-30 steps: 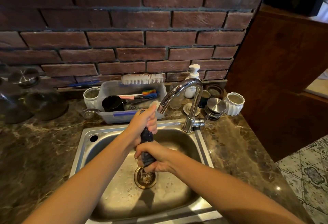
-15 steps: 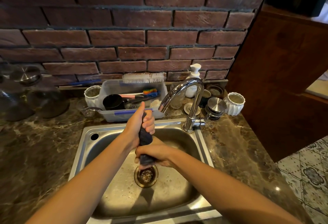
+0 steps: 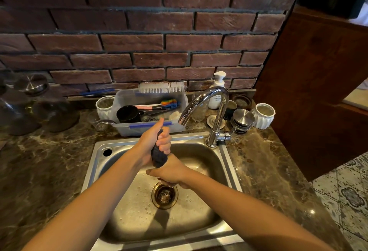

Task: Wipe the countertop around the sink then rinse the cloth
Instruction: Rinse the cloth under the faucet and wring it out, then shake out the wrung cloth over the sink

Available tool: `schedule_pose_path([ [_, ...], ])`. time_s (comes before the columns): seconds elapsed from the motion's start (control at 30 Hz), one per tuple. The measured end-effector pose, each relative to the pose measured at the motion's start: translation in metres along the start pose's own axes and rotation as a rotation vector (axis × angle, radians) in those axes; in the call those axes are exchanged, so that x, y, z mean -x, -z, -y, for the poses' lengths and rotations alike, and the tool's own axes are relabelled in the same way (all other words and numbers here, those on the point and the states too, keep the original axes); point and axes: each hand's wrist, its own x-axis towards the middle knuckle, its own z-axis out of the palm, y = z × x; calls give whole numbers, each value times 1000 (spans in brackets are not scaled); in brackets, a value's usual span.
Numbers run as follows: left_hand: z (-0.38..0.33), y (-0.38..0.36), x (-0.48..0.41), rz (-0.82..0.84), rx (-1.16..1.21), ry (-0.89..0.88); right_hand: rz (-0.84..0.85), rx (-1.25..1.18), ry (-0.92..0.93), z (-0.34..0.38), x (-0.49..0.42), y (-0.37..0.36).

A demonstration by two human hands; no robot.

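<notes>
Dark cloth (image 3: 158, 156), twisted into a rope, sits over the sink (image 3: 199, 219) with our left hand (image 3: 154, 140) and right hand (image 3: 169, 172) both clenched around it. Wiping looks done; wringing remains. No water runs from the faucet (image 3: 207, 101); the plastic tub (image 3: 151, 127) crowds the counter (image 3: 39, 171) behind.

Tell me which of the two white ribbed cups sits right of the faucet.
The white ribbed cup at the counter's far right, beside the wooden panel. The other white cup stands left of the plastic bin.

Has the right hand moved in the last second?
Yes. The right hand, gripping the cloth, has risen slightly, uncovering the drain.
</notes>
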Motion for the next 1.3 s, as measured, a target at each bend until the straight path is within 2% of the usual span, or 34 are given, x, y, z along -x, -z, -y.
schedule_pose_path([
  [0.4, -1, -6, 4, 6, -240, 146, -30, 133, 125, -8, 5, -11],
  [0.47, 1, -8, 4, -41, -228, 148, -41, 190, 137, -10, 4, -10],
  [0.57, 4, -10, 3, -132, -177, 60, -153, 213, 92, -17, -2, -4],
  [0.7, 2, -6, 6, -214, -75, -51, -152, 32, -29, -13, 9, 22],
  [0.8, 0, 3, 16, -161, 15, -26, -155, -156, -71, -12, 26, 41],
  [0.93, 3, 1, 39, -117, -281, -75, -263, -151, 84, -27, 38, 43],
  [1.07, 4, -9, 61, -229, -311, -106, -426, -144, 165, -30, 52, 36],
  [1.2, 3, -13, 80, -233, -414, -147, -357, -156, 202, -22, 76, 34],
  [1.3, 4, -17, 93, -116, -569, -190, -320, -138, 262, -12, 95, 31],
])
